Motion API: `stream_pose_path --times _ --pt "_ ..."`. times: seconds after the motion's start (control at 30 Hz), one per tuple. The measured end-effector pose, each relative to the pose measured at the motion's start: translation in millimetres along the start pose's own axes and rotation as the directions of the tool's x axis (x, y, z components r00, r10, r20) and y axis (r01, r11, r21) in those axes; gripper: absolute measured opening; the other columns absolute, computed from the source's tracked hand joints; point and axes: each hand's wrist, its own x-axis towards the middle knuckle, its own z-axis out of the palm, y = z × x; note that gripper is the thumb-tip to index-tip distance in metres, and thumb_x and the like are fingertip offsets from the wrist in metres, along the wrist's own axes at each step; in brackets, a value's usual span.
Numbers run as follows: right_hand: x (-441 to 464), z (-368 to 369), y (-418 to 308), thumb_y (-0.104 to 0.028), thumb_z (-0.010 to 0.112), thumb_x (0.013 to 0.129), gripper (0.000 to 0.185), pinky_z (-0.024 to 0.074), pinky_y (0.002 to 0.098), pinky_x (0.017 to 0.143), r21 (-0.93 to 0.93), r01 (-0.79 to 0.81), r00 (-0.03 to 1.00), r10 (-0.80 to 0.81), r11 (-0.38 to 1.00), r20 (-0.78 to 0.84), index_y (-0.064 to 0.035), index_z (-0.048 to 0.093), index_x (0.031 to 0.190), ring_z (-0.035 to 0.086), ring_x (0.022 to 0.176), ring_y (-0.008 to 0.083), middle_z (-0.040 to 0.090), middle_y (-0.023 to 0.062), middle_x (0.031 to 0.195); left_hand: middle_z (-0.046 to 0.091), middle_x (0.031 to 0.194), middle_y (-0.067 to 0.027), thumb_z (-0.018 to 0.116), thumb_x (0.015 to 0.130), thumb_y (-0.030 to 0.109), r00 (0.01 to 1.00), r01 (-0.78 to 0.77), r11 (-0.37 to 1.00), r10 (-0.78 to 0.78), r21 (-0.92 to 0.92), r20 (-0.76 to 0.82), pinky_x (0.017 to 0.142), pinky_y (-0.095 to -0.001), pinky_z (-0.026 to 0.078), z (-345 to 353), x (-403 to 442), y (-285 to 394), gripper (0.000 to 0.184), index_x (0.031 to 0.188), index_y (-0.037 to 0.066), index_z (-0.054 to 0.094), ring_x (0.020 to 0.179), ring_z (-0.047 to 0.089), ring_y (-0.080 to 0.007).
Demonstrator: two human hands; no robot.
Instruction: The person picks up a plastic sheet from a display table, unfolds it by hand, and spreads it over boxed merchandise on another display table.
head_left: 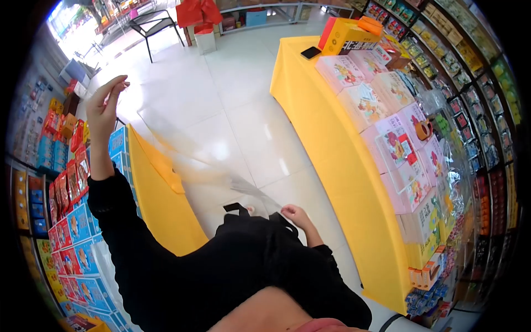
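Clear film (213,171), one length, spread between two hands

Landmark: the pink-box table (343,166), draped in yellow.

Item 1. Film: see-through, over the floor (238,105) to the left of the pink-box table, apart from it; slanting and badly blurred.

Item 2. Your left hand (106,108): raised, well left of the pink-box table; thumb and forefinger brought together, apparently nipping the film's far end.

Item 3. Your right hand (297,217): low, near the left side of the pink-box table; fingers curled, apparently gripping the near end.

Step in hand, as judged: opening the film out lengthwise. The next move calls for both pinches kept firm and the span held clear of the drapes.

Item 4. On the pink-box table: pink boxes (368,102), a phone (311,52) at its far end, a yellow carton (340,37) beside the phone.

Item 5. Across the aisle, left of the pink-box table: a second yellow drape (157,199) and blue cartons (83,221).

Item 6. Beyond the far end of the pink-box table, to the left: a chair (155,25).

Hard to make out: the film's edges and whether it is sheet or bag; the contact at your left fingertips. The shelves (470,105) right of the pink-box table are cut by the lens rim.
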Motion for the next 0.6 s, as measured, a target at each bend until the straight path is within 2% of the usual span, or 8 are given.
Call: stream_pose_path --times 0.1,0.23,0.3,0.37,0.43,0.47,0.53,0.6 --pt "5.5 -0.2 3.9 -0.019 0.055 0.077 0.018 0.0445 0.0272 0.065 0.019 0.047 0.97 -0.041 0.999 -0.24 -0.0033 0.059 0.084 0.058 0.07 0.0145 0.061 0.0063 0.075 0.062 0.082 -0.0106 0.052 0.082 0.015 0.993 0.118 0.993 -0.118 0.017 -0.014 0.069 -0.0221 0.043 17.9 -0.6 -29.8 0.019 0.094 0.001 0.059 0.078 0.058 -0.0119" --pt "18.8 -51.3 -33.9 -0.018 0.056 0.075 0.015 0.045 0.0295 0.058 -0.092 -0.083 0.803 0.012 0.992 -0.596 -0.0056 0.061 0.081 0.059 0.062 0.0169 0.061 0.0074 0.072 0.039 0.119 -0.0195 0.054 0.072 0.008 0.978 0.108 0.713 -0.201 0.693 0.055 0.085 -0.0381 0.037 78.6 -32.0 -55.8 0.061 0.126 0.006 0.026 0.106 0.042 -0.0325" --pt "22.2 -64.4 -84.7 -0.018 0.058 0.072 0.014 0.0446 0.0298 0.054 -0.618 0.029 0.78 -0.405 0.786 -0.478 -0.0061 0.061 0.079 0.057 0.06 0.0212 0.06 0.0088 0.068 0.032 0.124 -0.0213 0.063 0.068 0.024 0.931 0.014 0.956 -0.119 0.295 0.344 0.093 -0.0399 0.027 129.8 -70.7 -4.8 0.074 0.126 0.002 0.023 0.115 0.031 -0.0352" --pt "30.3 -53.8 -141.8 -0.019 0.057 0.071 0.011 0.0438 0.0316 0.054 -0.749 0.189 0.824 -0.517 0.635 -0.231 -0.0082 0.061 0.074 0.057 0.06 0.022 0.06 0.0078 0.068 0.026 0.128 -0.0215 0.066 0.065 0.035 0.701 0.002 0.995 0.067 -0.096 0.71 0.096 -0.0481 0.019 184.5 -112.6 48.6 0.084 0.129 0.007 0.019 0.119 0.025 -0.0346" --pt "30.6 -33.8 -177.9 -0.02 0.057 0.069 0.01 0.0431 0.0334 0.053 -0.816 0.38 0.811 -0.581 0.435 0.069 -0.0103 0.061 0.07 0.056 0.06 0.0228 0.06 0.0068 0.068 0.021 0.131 -0.0177 0.064 0.066 0.037 0.587 -0.24 0.953 0.296 -0.188 0.753 0.096 -0.0538 0.014 239.5 -159.7 80.4 0.082 0.129 0.011 0.018 0.122 0.019 -0.032" --pt "29.3 -22.4 -188.5 -0.02 0.057 0.069 0.01 0.0428 0.0331 0.054 -0.85 0.42 0.797 -0.576 0.317 0.179 -0.0099 0.059 0.069 0.056 0.06 0.0227 0.059 0.0067 0.068 0.036 0.123 -0.0153 0.062 0.069 0.032 0.632 -0.334 0.908 0.414 -0.252 0.655 0.097 -0.0509 0.015 258.9 -172.5 90.4 0.075 0.128 0.012 0.021 0.115 0.034 -0.0281" --pt "26.0 -16.7 -209.2 -0.02 0.057 0.069 0.011 0.0425 0.0329 0.055 -0.861 0.477 0.757 -0.58 0.178 0.299 -0.0095 0.058 0.067 0.056 0.061 0.0226 0.059 0.0066 0.067 0.055 0.101 -0.0113 0.06 0.072 0.026 0.625 0.115 0.918 0.229 -0.379 0.746 0.089 -0.0423 0.033 273.4 -175.3 97.2 0.066 0.126 0.014 0.025 0.094 0.053 -0.0246" --pt "15.5 -24.4 -224.5 -0.017 0.058 0.07 0.011 0.0431 0.0306 0.06 -0.773 0.308 0.916 -0.392 0.554 0.083 -0.0065 0.059 0.074 0.057 0.065 0.0208 0.06 0.0075 0.071 0.058 0.09 -0.0093 0.059 0.073 0.024 0.586 0.274 0.913 0.091 -0.302 0.805 0.08 -0.0376 0.039 264.6 -172.3 105.9 0.058 0.123 0.013 0.03 0.082 0.056 -0.0232"
